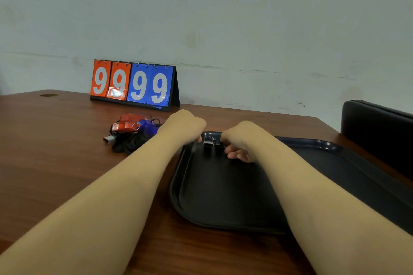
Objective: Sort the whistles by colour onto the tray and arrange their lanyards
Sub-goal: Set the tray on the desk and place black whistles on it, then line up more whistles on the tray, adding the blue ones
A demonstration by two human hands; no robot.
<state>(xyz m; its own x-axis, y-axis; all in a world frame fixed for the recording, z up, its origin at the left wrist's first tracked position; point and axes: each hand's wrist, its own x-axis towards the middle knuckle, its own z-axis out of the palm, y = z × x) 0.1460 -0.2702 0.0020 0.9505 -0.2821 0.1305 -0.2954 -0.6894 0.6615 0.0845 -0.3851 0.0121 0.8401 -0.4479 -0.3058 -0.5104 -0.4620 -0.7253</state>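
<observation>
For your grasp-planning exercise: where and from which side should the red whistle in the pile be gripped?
Pinch the red whistle across its blocky body, from above and the left: it lies on top of the pile, with the blue whistle and left hand crowding its right.

A flip scoreboard (134,83) reading 9999 stands on the wooden table (55,152) beside a black chair (377,127).

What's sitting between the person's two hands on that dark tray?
In the head view, two small black whistles sit side by side at the tray's far end, between the left hand and the right hand.
</observation>
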